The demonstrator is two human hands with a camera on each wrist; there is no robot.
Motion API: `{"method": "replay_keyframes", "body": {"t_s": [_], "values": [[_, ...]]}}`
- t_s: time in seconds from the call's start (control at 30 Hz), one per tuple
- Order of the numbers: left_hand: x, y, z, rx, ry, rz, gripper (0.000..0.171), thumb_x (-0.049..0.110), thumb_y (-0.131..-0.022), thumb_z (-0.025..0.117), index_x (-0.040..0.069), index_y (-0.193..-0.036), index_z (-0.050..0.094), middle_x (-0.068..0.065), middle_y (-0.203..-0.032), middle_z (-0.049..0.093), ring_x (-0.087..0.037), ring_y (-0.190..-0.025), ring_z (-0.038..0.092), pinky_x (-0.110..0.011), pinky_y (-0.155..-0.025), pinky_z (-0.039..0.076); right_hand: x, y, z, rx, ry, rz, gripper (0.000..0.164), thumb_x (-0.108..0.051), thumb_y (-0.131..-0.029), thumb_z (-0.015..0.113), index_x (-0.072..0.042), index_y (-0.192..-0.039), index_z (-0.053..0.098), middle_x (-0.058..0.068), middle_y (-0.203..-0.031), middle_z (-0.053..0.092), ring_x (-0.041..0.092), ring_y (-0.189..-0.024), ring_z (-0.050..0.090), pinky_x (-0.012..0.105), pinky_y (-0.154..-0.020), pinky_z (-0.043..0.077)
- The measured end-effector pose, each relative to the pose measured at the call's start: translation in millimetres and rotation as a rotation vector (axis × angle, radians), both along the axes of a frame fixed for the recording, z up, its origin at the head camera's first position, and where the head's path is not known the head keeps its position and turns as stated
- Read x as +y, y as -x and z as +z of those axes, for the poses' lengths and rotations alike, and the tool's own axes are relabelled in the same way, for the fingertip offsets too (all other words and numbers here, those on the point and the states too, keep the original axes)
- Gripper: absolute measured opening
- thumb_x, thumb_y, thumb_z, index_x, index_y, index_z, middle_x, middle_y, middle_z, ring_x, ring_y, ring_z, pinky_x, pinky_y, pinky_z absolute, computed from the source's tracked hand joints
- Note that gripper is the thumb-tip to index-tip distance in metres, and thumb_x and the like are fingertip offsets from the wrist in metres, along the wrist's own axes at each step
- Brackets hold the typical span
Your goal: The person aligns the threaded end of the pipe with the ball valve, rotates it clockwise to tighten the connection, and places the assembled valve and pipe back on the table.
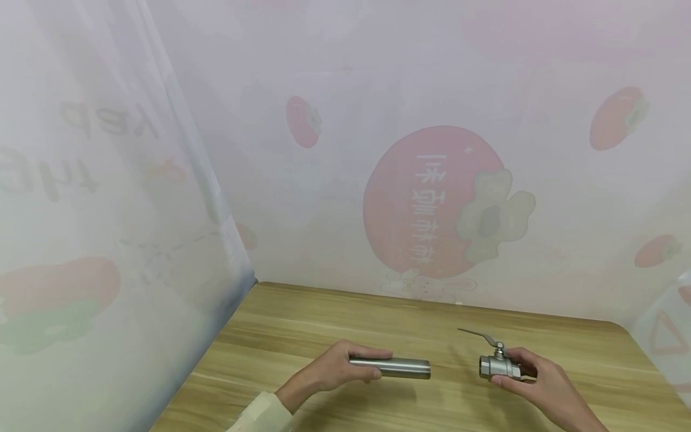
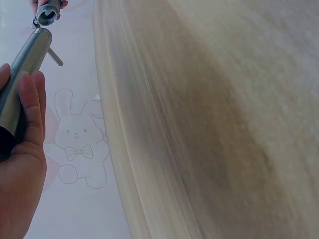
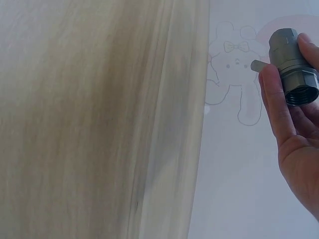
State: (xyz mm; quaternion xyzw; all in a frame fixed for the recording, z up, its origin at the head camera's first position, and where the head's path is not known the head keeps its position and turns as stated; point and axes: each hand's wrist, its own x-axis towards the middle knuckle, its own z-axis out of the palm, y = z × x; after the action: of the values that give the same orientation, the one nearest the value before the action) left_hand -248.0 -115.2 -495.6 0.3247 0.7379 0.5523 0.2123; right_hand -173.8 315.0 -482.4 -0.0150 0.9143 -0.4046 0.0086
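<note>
In the head view my left hand (image 1: 340,367) grips a plain metal pipe (image 1: 405,368) by its left part, the other end pointing right. Across a gap, my right hand (image 1: 547,384) holds a ball valve (image 1: 499,366) between thumb and fingers. The valve's lever handle (image 1: 480,336) sticks up and to the left, and its open port faces the pipe. From the left wrist, the hollow near end of the pipe (image 2: 25,74) shows beside my palm. The right wrist view shows inner threads in the near port of the valve (image 3: 294,64).
Below both hands lies a wood-grain table (image 1: 302,324) with rounded back corners. A pale printed curtain (image 1: 335,210) hangs behind it, and another pale sheet (image 1: 108,210) covers the left side.
</note>
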Motion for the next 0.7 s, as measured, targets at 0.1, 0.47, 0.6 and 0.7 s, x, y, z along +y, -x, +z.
{"method": "replay_keyframes", "body": {"t_s": [0.1, 0.47, 0.6, 0.7], "values": [[1.1, -0.6, 0.2, -0.004, -0.002, -0.007, 0.042, 0.024, -0.104, 0.077, 0.015, -0.145, 0.072, -0.012, -0.144, 0.072, -0.012, -0.096, 0.074, -0.023, -0.087, 0.06, -1.2, 0.5, 0.4, -0.007, 0.008, -0.003, 0.064, -0.037, -0.095, 0.087, 0.003, -0.141, 0.065, 0.014, -0.123, 0.075, 0.026, -0.112, 0.073, 0.023, -0.078, 0.061], [7.0, -0.6, -2.6, -0.011, -0.024, -0.04, 0.043, 0.024, -0.104, 0.076, 0.013, -0.145, 0.071, -0.012, -0.145, 0.071, -0.007, -0.1, 0.075, -0.024, -0.089, 0.061, -5.1, -0.7, 0.9, -0.022, 0.051, 0.008, 0.063, -0.035, -0.096, 0.086, 0.004, -0.141, 0.064, 0.016, -0.124, 0.074, 0.029, -0.113, 0.074, 0.024, -0.078, 0.061], [8.1, -1.0, -2.6, -0.019, -0.02, -0.04, 0.043, 0.026, -0.104, 0.077, 0.016, -0.145, 0.071, -0.007, -0.145, 0.072, -0.008, -0.102, 0.076, -0.025, -0.09, 0.061, -7.4, -0.6, 2.9, -0.019, 0.049, 0.004, 0.063, -0.035, -0.096, 0.087, 0.004, -0.14, 0.065, 0.015, -0.124, 0.075, 0.026, -0.111, 0.075, 0.025, -0.078, 0.062], [9.3, -1.2, -2.4, -0.008, -0.022, -0.039, 0.043, 0.025, -0.104, 0.077, 0.015, -0.145, 0.072, -0.007, -0.143, 0.073, -0.011, -0.101, 0.076, -0.025, -0.09, 0.061, -8.5, -0.2, 3.3, -0.018, 0.052, 0.004, 0.063, -0.035, -0.096, 0.087, 0.003, -0.14, 0.065, 0.015, -0.124, 0.075, 0.026, -0.111, 0.075, 0.025, -0.078, 0.062]]}}
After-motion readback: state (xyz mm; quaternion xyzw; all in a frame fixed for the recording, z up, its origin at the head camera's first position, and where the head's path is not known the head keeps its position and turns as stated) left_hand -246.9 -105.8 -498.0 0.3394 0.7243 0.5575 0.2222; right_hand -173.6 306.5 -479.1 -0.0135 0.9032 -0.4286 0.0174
